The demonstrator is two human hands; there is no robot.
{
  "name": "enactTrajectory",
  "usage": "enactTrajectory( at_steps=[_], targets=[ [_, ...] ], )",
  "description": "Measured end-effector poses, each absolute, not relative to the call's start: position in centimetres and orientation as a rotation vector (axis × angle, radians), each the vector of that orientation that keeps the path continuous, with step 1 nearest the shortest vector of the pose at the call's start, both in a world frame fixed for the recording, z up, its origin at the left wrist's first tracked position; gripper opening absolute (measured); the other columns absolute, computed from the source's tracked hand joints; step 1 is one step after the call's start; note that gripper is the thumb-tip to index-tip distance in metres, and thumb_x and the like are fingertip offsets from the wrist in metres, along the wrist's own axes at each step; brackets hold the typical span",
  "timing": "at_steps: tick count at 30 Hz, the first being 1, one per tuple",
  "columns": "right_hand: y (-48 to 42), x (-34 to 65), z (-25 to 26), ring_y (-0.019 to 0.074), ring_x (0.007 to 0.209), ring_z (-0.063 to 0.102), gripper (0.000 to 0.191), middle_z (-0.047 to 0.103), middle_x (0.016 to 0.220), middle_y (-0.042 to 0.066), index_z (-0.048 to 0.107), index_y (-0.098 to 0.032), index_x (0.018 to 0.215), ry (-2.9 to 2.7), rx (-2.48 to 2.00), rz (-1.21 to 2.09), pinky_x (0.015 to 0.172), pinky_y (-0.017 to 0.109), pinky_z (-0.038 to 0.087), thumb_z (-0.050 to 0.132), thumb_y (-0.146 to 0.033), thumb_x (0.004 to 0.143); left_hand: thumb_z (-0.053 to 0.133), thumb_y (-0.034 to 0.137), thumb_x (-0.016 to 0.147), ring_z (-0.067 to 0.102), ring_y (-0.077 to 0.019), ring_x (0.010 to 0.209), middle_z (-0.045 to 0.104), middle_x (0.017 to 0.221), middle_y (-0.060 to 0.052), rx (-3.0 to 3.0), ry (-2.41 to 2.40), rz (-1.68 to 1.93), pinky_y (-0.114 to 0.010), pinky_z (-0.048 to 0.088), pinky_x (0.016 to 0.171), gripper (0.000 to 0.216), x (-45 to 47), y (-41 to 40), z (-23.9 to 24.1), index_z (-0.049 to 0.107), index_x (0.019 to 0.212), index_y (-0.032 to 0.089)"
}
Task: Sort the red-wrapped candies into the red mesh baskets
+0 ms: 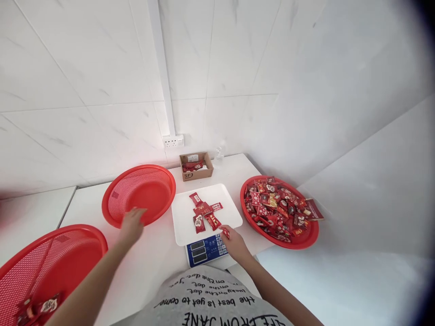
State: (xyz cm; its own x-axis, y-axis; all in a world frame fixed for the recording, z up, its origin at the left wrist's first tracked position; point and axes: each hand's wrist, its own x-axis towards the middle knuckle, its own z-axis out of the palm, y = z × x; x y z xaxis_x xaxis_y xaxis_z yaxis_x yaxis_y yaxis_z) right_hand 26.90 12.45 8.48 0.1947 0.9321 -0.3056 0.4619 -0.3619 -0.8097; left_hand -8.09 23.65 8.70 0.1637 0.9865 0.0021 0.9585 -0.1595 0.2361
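Observation:
My right hand [235,243] is at the front right edge of the white scale tray [183,222], pinching a small red candy packet [225,233]. Several red candy packets [204,213] lie on that tray, which sits on a scale with a blue display panel [206,249]. My left hand [132,224] reaches out over the near rim of an empty red mesh basket [139,192], fingers loosely curled, nothing seen in them. A red basket [307,237] on the right is heaped with red candy packets [277,206].
A third red basket [50,262] at the lower left holds a few packets [39,308]. A small cardboard box [196,166] with red packets and a clear bottle [219,155] stand at the back by a wall socket [173,141]. White tiled walls enclose the corner.

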Motion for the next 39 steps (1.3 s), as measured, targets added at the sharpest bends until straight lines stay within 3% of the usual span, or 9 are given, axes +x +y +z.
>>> enactTrajectory(
  at_steps=[4, 8, 16, 22, 27, 30, 32, 35, 39],
  targets=[
    [15.6, 26.9, 8.6, 0.0195, 0.091, 0.058, 0.03, 0.059, 0.108, 0.008, 0.052, -0.022, 0.111, -1.793, -2.157, 0.771, 0.074, 0.028, 0.038, 0.045, -0.027, 0.083, 0.044, 0.028, 0.083, 0.057, -0.0219, 0.096, 0.064, 0.099, -0.008, 2.294, 1.56, 0.531, -0.037, 0.043, 0.087, 0.023, 2.4, 21.1, 7.5, 0.058, 0.099, 0.019],
    [17.4, 26.0, 8.9, 0.0215, 0.087, 0.059, 0.027, 0.06, 0.103, 0.009, 0.052, -0.021, 0.106, -2.024, -2.255, 0.608, 0.071, 0.029, 0.036, 0.051, -0.033, 0.082, 0.054, 0.042, 0.078, 0.055, -0.0229, 0.094, 0.061, 0.098, -0.007, 2.243, 1.586, 0.417, -0.036, 0.042, 0.081, 0.032, 8.9, 20.2, 7.1, 0.053, 0.1, 0.019],
    [17.9, 26.2, 8.0, 0.0236, 0.09, 0.059, 0.041, 0.061, 0.103, 0.01, 0.046, -0.02, 0.114, -1.954, -2.262, 0.663, 0.073, 0.03, 0.035, 0.059, -0.028, 0.076, 0.061, 0.033, 0.071, 0.05, -0.0251, 0.103, 0.056, 0.103, -0.008, 2.017, 1.589, 0.213, -0.037, 0.037, 0.085, 0.023, 9.8, 20.5, 6.7, 0.051, 0.087, 0.02],
    [17.7, 26.8, 7.7, 0.0224, 0.092, 0.058, 0.04, 0.06, 0.107, 0.009, 0.046, -0.021, 0.113, -1.793, -2.277, 0.785, 0.07, 0.029, 0.035, 0.056, -0.028, 0.074, 0.051, 0.035, 0.079, 0.06, -0.0171, 0.071, 0.06, 0.08, -0.002, 1.634, 1.573, 0.508, -0.03, 0.046, 0.063, 0.022, 7.4, 21.7, 7.4, 0.046, 0.096, 0.022],
    [17.4, 27.7, 7.9, 0.0207, 0.088, 0.058, 0.037, 0.063, 0.098, 0.005, 0.047, -0.022, 0.108, -1.592, -2.222, 0.886, 0.065, 0.027, 0.035, 0.056, -0.031, 0.073, 0.057, 0.037, 0.077, 0.063, -0.015, 0.082, 0.057, 0.105, -0.009, 0.812, 1.519, 1.249, -0.032, 0.053, 0.073, 0.065, 2.9, 25.6, 9.6, 0.022, 0.129, 0.022],
    [17.3, 28.1, 8.3, 0.0192, 0.082, 0.059, 0.037, 0.064, 0.089, 0.002, 0.047, -0.023, 0.106, -1.454, -2.17, 0.926, 0.066, 0.026, 0.036, 0.057, -0.031, 0.072, 0.058, 0.037, 0.077, 0.061, -0.0149, 0.092, 0.034, 0.136, -0.014, 0.741, 1.571, 1.39, -0.032, 0.052, 0.08, 0.077, 1.7, 26.3, 10.5, 0.007, 0.136, 0.03],
    [17.2, 28.0, 8.8, 0.0187, 0.081, 0.058, 0.038, 0.064, 0.086, 0.002, 0.047, -0.023, 0.106, -1.38, -2.125, 0.943, 0.067, 0.027, 0.037, 0.058, -0.031, 0.07, 0.056, 0.039, 0.077, 0.06, -0.0157, 0.096, 0.026, 0.141, -0.012, 0.872, 1.639, 1.412, -0.032, 0.052, 0.081, 0.068, 2.4, 25.5, 10.5, 0.018, 0.133, 0.03],
    [16.9, 27.1, 9.8, 0.0176, 0.077, 0.058, 0.04, 0.063, 0.086, 0.001, 0.048, -0.023, 0.105, -1.297, -2.008, 0.992, 0.069, 0.027, 0.039, 0.06, -0.029, 0.068, 0.052, 0.043, 0.079, 0.061, -0.0171, 0.088, 0.052, 0.118, -0.01, 1.095, 1.466, 1.089, -0.033, 0.053, 0.075, 0.043, 5.6, 22.6, 10.3, 0.045, 0.115, 0.021],
    [16.2, 25.2, 10.8, 0.0163, 0.077, 0.058, 0.033, 0.063, 0.087, 0.0, 0.052, -0.023, 0.101, -1.332, -1.749, 1.086, 0.07, 0.026, 0.041, 0.058, -0.026, 0.068, 0.058, 0.046, 0.076, 0.06, -0.0197, 0.096, 0.06, 0.111, -0.009, 0.959, 0.993, 0.577, -0.032, 0.053, 0.073, 0.045, 10.7, 18.5, 10.1, 0.05, 0.113, 0.023]
  ],
)
